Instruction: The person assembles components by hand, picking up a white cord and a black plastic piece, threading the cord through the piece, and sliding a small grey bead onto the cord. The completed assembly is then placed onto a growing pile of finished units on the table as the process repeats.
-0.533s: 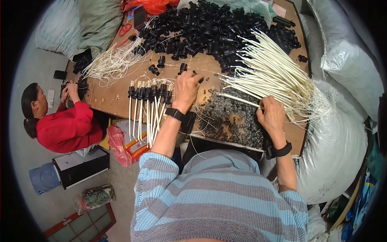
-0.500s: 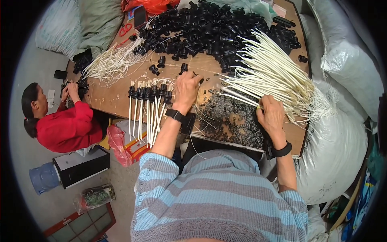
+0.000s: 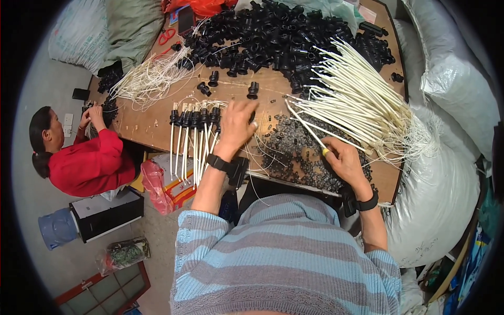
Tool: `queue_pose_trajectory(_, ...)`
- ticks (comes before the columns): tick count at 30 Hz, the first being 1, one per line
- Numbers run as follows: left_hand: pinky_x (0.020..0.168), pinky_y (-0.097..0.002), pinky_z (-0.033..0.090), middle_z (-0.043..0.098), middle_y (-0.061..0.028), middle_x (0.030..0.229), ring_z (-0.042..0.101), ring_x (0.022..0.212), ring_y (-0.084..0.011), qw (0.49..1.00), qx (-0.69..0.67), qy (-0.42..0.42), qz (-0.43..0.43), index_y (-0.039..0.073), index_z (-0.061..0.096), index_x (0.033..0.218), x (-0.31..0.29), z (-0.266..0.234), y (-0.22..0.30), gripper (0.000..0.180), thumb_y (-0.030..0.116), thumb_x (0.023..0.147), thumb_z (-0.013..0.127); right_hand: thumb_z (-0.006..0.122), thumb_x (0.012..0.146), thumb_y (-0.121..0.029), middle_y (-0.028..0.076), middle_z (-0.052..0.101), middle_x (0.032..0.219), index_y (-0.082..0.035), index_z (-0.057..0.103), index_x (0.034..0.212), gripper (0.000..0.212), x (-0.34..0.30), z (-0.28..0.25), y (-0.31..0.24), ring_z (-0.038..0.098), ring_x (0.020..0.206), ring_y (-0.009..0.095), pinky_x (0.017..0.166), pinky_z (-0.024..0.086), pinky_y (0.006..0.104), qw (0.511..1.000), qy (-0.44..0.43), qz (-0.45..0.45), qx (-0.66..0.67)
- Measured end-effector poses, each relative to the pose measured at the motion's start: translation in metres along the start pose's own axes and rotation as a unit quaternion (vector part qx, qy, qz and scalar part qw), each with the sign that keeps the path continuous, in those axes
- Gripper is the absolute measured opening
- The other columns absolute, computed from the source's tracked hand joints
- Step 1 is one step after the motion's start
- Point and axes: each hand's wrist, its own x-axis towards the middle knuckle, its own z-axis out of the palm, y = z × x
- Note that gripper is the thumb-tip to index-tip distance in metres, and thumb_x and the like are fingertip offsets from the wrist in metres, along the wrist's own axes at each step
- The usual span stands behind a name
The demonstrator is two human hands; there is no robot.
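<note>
One brown table (image 3: 231,90) is bearing a heap of hollow black fittings (image 3: 262,34) and a bundle of white rods (image 3: 357,100). Left hand (image 3: 237,126) is curling its fingers; grip: cannot tell. Right hand (image 3: 344,160) is pinching one white rod (image 3: 307,126), which is slanting above scattered tiny pieces (image 3: 307,164).

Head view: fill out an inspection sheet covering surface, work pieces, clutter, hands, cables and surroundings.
Surface: brown table, scattered with small dark parts.
Work pieces: black fittings heaped at the far side; pale rods bunched right; black-topped rods in a row, left.
Clutter: red scissors, dark phone.
Hands: right hand grips one pale rod; left hand, grip unclear.
Cables: thin white wires tangled at left.
Surroundings: person in red, left; white sack, right.
</note>
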Motion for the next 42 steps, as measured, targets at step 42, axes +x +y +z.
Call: queue_pose_trajectory(42, 0.084, -0.0442, 0.047, 0.066, -0.0138, 0.096, 0.062, 0.096, -0.0339, 0.996, -0.002, 0.010, 0.088, 0.007, 0.063, 0.098, -0.013, -0.002, 0.055, 0.036, -0.003, 0.063, 0.068, 0.074, 0.069, -0.020, 0.012, 0.064, 0.079, -0.010, 0.047, 0.133, 0.070, 0.004, -0.023, -0.010, 0.063, 0.065, 0.034, 0.053, 0.047, 0.0448, 0.966, 0.011, -0.033, -0.257)
